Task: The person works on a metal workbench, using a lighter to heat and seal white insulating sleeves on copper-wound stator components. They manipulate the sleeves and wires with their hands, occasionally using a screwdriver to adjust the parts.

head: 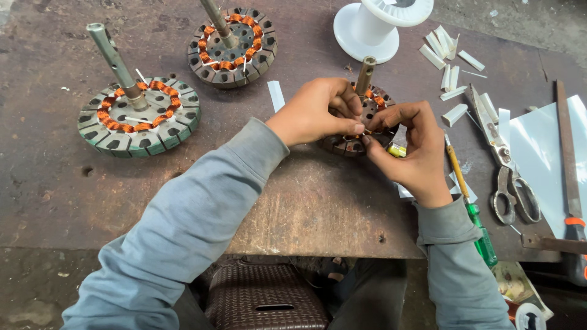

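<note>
Head view: your left hand (318,113) and right hand (413,146) meet over the round dark metal stator with copper windings (358,137) at table centre. Fingers of both pinch closed at its near rim; what they grip is too small to tell. White plastic spool (379,24) behind; steel scissors (504,159) and green-handled screwdriver (474,211) to the right.

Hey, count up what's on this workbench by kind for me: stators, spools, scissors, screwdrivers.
Stators: 3, one at left, one at the top, one under both hands (left hand, right hand)
Spool: 1
Scissors: 1
Screwdriver: 1
Total: 6
</note>
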